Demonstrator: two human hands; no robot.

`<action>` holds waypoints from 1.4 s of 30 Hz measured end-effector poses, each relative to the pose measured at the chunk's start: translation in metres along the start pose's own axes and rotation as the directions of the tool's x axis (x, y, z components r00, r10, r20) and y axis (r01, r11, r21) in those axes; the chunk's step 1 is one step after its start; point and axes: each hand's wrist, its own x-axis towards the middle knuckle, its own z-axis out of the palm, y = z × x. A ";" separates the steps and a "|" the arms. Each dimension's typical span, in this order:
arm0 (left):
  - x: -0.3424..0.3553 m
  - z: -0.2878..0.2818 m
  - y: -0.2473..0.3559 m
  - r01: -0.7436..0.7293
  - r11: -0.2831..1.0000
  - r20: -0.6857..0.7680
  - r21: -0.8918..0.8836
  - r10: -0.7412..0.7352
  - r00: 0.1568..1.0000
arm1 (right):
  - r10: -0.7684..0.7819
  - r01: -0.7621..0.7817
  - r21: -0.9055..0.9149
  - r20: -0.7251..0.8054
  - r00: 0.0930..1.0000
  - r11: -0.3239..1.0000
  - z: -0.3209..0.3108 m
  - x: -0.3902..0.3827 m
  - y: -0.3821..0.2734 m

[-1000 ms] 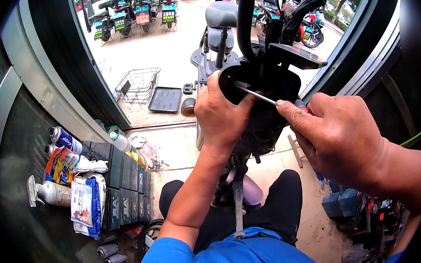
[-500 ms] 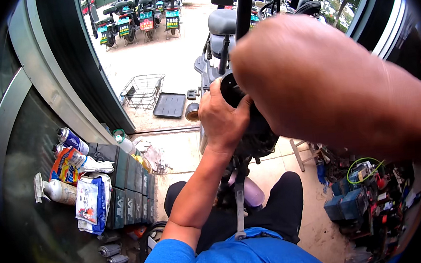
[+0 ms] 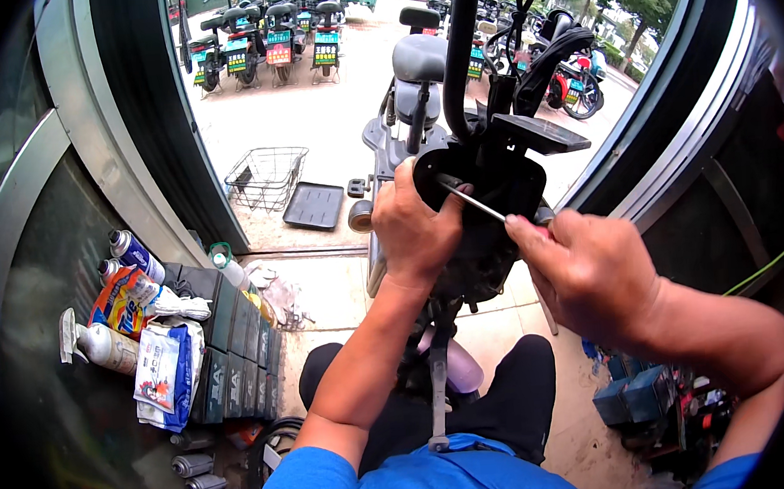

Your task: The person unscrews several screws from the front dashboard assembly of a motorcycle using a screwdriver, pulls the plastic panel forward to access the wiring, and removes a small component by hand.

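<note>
An electric scooter (image 3: 419, 58) stands in front of me, its open black front housing (image 3: 533, 176) facing me. My left hand (image 3: 415, 229) is closed on the left rim of this housing, thumb at the opening. In my closed right hand (image 3: 584, 263) is a screwdriver (image 3: 480, 204), its handle mostly hidden by the fingers. The metal shaft slants up and left into the housing, close to my left thumb. What its tip meets inside is too dark to tell. Above the housing, a flat black panel (image 3: 541, 132) and black cables (image 3: 550, 63) stick up.
A wire basket (image 3: 266, 176) and a black tray (image 3: 315, 204) lie beyond the doorway. Stacked dark batteries (image 3: 228, 369) at left carry a spray bottle (image 3: 108, 346) and packets. Blue-black batteries (image 3: 634, 396) and clutter fill the lower right. Parked scooters (image 3: 279, 39) stand outside.
My right hand and forearm, which blocked the housing, have moved down and right, bringing the screwdriver shaft into sight. The left hand keeps its hold on the housing.
</note>
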 end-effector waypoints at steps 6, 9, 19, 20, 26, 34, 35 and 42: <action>-0.007 0.011 -0.002 -0.032 0.999 0.005 -0.042 0.032 0.999 | 0.183 -0.152 0.174 -0.177 0.967 0.973 0.036 -0.036 -0.008; -0.008 0.011 -0.002 -0.050 0.998 -0.002 -0.037 0.050 0.999 | 0.226 -0.186 0.226 -0.166 0.960 0.956 0.032 -0.037 -0.010; -0.007 0.011 0.003 -0.054 0.995 -0.006 -0.087 0.053 0.999 | 0.228 -0.187 0.278 -0.124 0.966 0.942 0.018 -0.029 -0.002; -0.007 0.010 0.003 -0.026 0.996 0.000 -0.089 0.026 1.000 | 0.198 -0.166 0.209 -0.144 0.970 0.964 0.011 -0.035 -0.008; -0.005 -0.002 0.004 0.062 0.996 0.071 -0.071 -0.057 0.996 | 0.301 -0.248 0.256 -0.195 0.933 0.934 -0.013 -0.065 -0.001; -0.007 0.001 0.007 0.026 1.000 0.113 -0.015 -0.024 0.993 | 0.540 -0.285 0.658 -0.220 0.813 0.697 0.033 -0.121 -0.008; -0.007 -0.002 0.005 0.032 0.999 0.121 -0.008 -0.031 0.992 | 0.589 -0.327 0.711 -0.150 0.794 0.622 0.035 -0.125 -0.013; 0.000 -0.012 0.007 0.059 0.998 0.236 0.015 -0.061 0.970 | 0.699 -0.278 0.847 -0.143 0.701 0.452 0.081 -0.143 -0.024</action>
